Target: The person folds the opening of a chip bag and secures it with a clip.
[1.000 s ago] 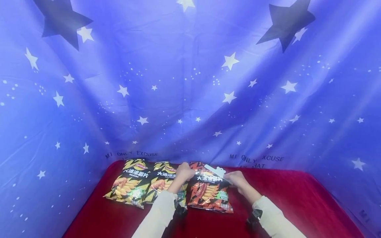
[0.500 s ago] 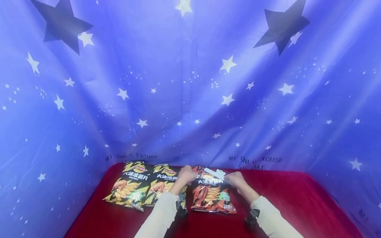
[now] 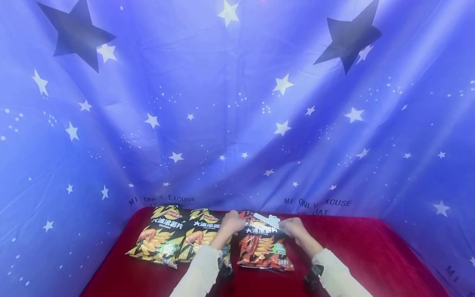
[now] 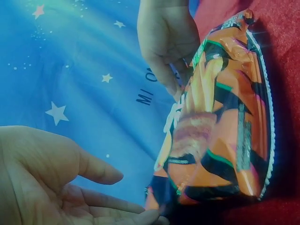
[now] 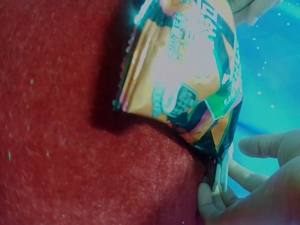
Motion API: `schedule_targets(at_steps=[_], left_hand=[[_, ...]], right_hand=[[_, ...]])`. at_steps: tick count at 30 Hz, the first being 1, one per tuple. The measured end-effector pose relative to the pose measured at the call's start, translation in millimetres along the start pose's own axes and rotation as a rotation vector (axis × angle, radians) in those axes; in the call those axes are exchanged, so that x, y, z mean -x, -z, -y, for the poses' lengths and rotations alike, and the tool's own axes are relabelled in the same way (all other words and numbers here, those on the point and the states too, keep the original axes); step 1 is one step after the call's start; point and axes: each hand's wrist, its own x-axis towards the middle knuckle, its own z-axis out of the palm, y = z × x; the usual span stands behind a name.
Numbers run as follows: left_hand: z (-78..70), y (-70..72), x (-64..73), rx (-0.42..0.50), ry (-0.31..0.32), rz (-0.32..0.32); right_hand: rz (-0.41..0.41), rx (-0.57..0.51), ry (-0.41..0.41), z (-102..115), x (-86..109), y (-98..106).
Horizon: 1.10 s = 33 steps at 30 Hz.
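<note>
A red chip bag (image 3: 261, 247) lies on the red cloth, its top edge away from me. A white bag clip (image 3: 267, 220) with a paw-shaped end lies slanted across its top. My left hand (image 3: 233, 222) is at the bag's upper left corner; in the left wrist view, its fingertips (image 4: 147, 216) touch that corner, with the thumb held apart. My right hand (image 3: 293, 227) is at the upper right corner. In the right wrist view its fingers (image 5: 206, 199) hold the clip's white end (image 5: 220, 176), while the thumb stands away from it.
Left of the red bag lie two yellow-and-black chip bags, the outer one (image 3: 157, 237) and the inner one (image 3: 200, 237), partly hidden by my left arm. The red cloth (image 3: 356, 251) extends to the right. Behind hangs a blue starry curtain (image 3: 208, 136).
The head view has tilted slightly, so everything sits a little lower. Both hands stay at the red bag's upper corners, and the clip stays across the top.
</note>
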Motion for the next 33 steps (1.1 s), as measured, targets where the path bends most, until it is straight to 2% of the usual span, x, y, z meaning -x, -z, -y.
schedule_targets(at_steps=[5, 8, 15, 20, 27, 33], left_hand=[[-1.1, 1.0, -2.7, -0.044, -0.026, 0.004], [-1.7, 3.1, -5.0, -0.055, -0.063, -0.001], [-1.6, 10.7, -6.6, 0.002, -0.168, -0.016], [-0.3, 18.1, -7.9, 0.007, -0.204, -0.007], [1.8, 23.1, -12.3, 0.016, -0.269, -0.098], [4.2, 23.0, -12.2, 0.040, -0.348, -0.141]], right_hand=[[0.007, -0.010, 0.000, 2, -0.9, 3], [0.007, -0.009, -0.002, 3, -2.7, 7], [0.011, -0.004, -0.017, 8, -5.4, 13], [0.036, -0.003, -0.008, 14, -6.4, 13], [0.086, 0.060, 0.034, 23, -3.8, 19], [0.098, 0.036, 0.074, 33, 2.7, 26]])
